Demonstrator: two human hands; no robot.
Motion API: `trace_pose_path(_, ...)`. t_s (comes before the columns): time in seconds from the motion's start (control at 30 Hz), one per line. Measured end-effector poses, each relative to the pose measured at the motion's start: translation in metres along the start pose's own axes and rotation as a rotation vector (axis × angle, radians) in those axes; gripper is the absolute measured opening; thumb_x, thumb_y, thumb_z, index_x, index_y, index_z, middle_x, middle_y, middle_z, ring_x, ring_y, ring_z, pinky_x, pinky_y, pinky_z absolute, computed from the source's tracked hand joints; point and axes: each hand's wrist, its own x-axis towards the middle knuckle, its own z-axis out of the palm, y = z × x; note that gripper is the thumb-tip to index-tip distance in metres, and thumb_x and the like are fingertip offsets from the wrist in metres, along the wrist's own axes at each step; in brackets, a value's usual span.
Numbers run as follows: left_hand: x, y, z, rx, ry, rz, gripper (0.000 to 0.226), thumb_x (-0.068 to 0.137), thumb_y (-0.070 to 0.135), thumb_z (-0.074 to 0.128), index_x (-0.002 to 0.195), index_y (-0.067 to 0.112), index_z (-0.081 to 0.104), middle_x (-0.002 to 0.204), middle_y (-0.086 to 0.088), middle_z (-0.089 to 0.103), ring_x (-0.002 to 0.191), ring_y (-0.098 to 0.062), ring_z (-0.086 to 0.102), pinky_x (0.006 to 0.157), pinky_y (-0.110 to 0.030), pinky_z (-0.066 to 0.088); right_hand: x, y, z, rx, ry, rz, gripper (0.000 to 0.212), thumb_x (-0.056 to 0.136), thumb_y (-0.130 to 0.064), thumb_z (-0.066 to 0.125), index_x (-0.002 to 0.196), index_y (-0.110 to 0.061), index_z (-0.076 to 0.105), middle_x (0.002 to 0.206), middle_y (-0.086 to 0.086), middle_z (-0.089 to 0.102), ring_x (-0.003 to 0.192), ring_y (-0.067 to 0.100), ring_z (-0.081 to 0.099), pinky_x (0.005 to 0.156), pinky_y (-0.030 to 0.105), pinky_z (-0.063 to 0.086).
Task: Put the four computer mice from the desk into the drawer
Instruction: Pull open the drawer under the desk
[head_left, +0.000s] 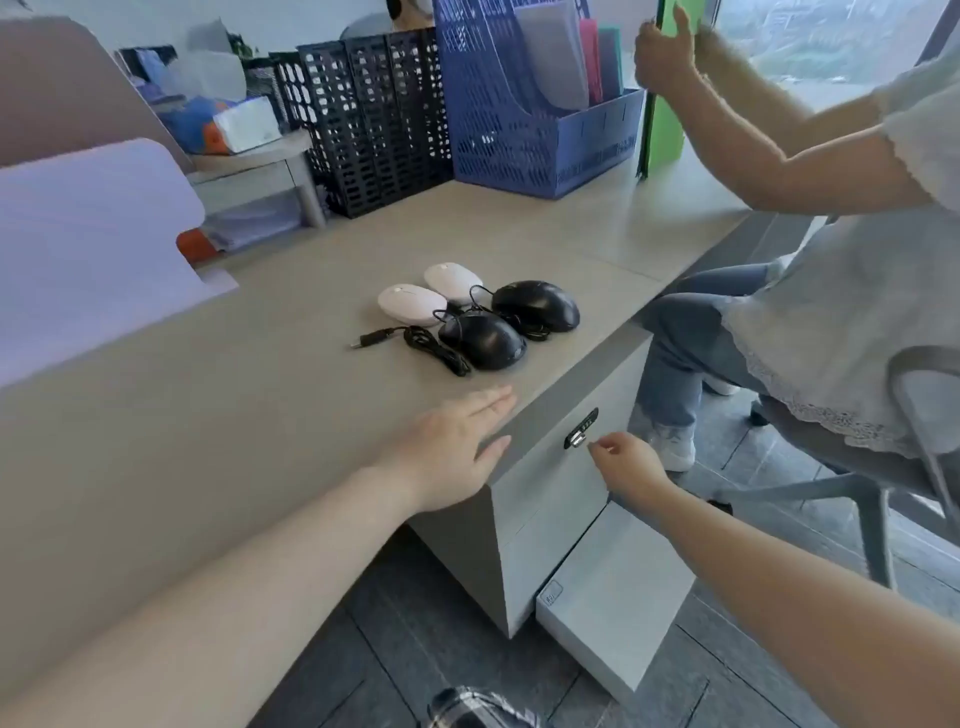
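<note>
On desk (260, 364): four mice (480, 314), black, white

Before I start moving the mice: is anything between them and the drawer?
Yes: the drawer front looks shut, with the right hand at its lock. The four mice sit on the desk just above it; the left hand rests flat on the edge. Nothing else blocks the way.
</note>
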Motion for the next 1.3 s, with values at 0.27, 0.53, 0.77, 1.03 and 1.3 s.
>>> trace_pose_path(0.27,0.007,-0.003,0.0,0.001,0.037,-0.017,0.048,0.096,0.022,0.042,0.144,0.021,0.034,0.154,0.008,0.031,0.14,-0.009,0.028,0.115,-0.029,0.026,0.013,-0.007,0.017,0.496,-0.131,0.231,0.02,0.097,-0.025,0.049,0.101,-0.008,0.059,0.081,0.007,0.062,0.079,0.021,0.058,0.074,0.036,0.056)
trace_pose_path(0.53,0.007,0.001,0.005,0.083,0.083,-0.009,0.053,0.089,0.024,0.036,0.14,0.014,0.041,0.15,-0.001,0.04,0.137,-0.015,0.037,0.111,-0.03,0.031,0.018,-0.016,0.019,0.606,-0.093,0.323,0.01,0.097,-0.011,0.045,0.094,-0.008,0.055,0.067,0.005,0.056,0.059,0.014,0.049,0.054,0.024,0.037)
trace_pose_path(0.77,0.008,0.009,0.005,0.144,0.105,-0.019,0.057,0.084,0.026,0.039,0.139,0.012,0.043,0.148,-0.002,0.041,0.137,-0.015,0.038,0.105,-0.022,0.024,0.004,0.007,-0.004,0.484,-0.118,0.332,0.011,0.094,-0.014,0.05,0.097,-0.007,0.058,0.074,0.008,0.055,0.065,0.017,0.051,0.058,0.031,0.048)
trace_pose_path(1.03,0.006,0.02,0.004,0.205,-0.012,-0.081,0.054,0.099,0.026,0.038,0.148,0.015,0.019,0.159,0.001,0.017,0.145,-0.013,0.019,0.115,-0.029,0.02,-0.017,0.006,-0.041,-0.374,0.02,-0.541,0.039,0.094,-0.01,0.042,0.129,-0.014,0.06,0.138,0.006,0.058,0.136,0.023,0.042,0.122,0.041,0.022)
trace_pose_path(1.3,0.001,0.034,0.01,0.367,-0.07,-0.159,0.066,0.099,0.038,0.029,0.149,0.011,-0.004,0.16,-0.004,-0.005,0.147,-0.014,-0.001,0.118,-0.029,0.001,-0.037,0.0,-0.054,-0.612,-0.146,-0.45,0.037,0.095,-0.032,0.039,0.084,-0.013,0.068,0.084,0.004,0.064,0.088,0.023,0.052,0.081,0.033,0.049)
